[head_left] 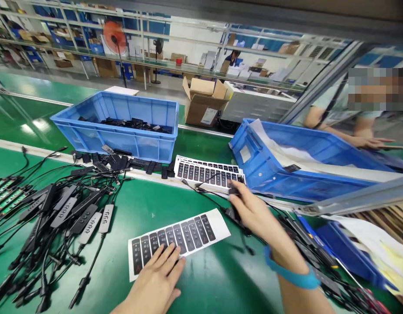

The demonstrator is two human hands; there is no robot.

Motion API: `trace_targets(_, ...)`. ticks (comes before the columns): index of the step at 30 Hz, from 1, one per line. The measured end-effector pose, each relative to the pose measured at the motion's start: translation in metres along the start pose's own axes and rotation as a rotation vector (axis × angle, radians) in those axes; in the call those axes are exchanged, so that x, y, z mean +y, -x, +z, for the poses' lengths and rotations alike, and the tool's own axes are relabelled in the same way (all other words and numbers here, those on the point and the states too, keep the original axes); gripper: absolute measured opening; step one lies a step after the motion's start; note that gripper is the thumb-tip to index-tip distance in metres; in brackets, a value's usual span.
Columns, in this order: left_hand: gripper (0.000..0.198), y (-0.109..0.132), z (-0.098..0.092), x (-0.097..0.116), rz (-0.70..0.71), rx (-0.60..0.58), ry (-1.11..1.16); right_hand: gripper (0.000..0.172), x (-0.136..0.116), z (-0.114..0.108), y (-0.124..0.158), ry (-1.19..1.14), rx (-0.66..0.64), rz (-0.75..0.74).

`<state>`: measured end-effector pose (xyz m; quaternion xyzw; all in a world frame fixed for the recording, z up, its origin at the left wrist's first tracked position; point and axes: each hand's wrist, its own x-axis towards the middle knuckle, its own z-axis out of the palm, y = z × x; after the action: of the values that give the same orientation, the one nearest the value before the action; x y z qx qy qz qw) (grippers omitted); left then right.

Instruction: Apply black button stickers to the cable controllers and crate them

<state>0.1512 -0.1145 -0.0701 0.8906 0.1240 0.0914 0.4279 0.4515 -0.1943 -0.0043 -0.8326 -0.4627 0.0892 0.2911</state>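
1. Two bare hands work over a green table [217, 285] in the head view.
2. Left hand [158, 279]: open, fingers spread flat on a white sheet of dark labels [188, 235], lying at the table's near middle.
3. Right hand [254, 211]: fingers bent over a black corded device [233, 214], right of the sheet; whether it grips, I cannot tell.
4. Corded devices [64, 211] heap at left.
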Motion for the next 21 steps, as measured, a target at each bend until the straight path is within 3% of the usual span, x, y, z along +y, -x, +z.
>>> trace_targets(3,0.054,0.007,0.005,-0.010,0.064,0.047,-0.161,0.049,0.041,-0.023,0.009,0.450,0.093,0.103)
trace_targets(6,0.048,0.012,0.003,-0.014,0.076,0.022,-0.390,0.045,0.053,-0.012,0.017,0.647,0.154,0.129)
trace_targets(8,0.044,0.012,0.001,-0.014,0.102,0.003,-0.534,0.035,0.044,0.011,0.020,0.460,0.086,-0.009)
trace_targets(10,0.040,0.012,-0.001,-0.013,0.133,0.001,-0.620,0.028,0.026,0.037,0.021,0.166,-0.089,-0.129)
trace_targets(13,0.036,0.011,0.000,-0.013,0.142,0.021,-0.638,0.021,0.003,0.068,0.023,-0.080,-0.254,-0.173)
trace_targets(17,0.036,0.012,0.006,-0.011,0.096,0.003,-0.582,0.024,-0.001,0.069,0.023,-0.275,-0.227,-0.142)
trace_targets(21,0.040,0.014,0.001,-0.005,0.058,0.031,-0.522,0.033,0.015,0.043,0.014,-0.553,-0.010,0.091)
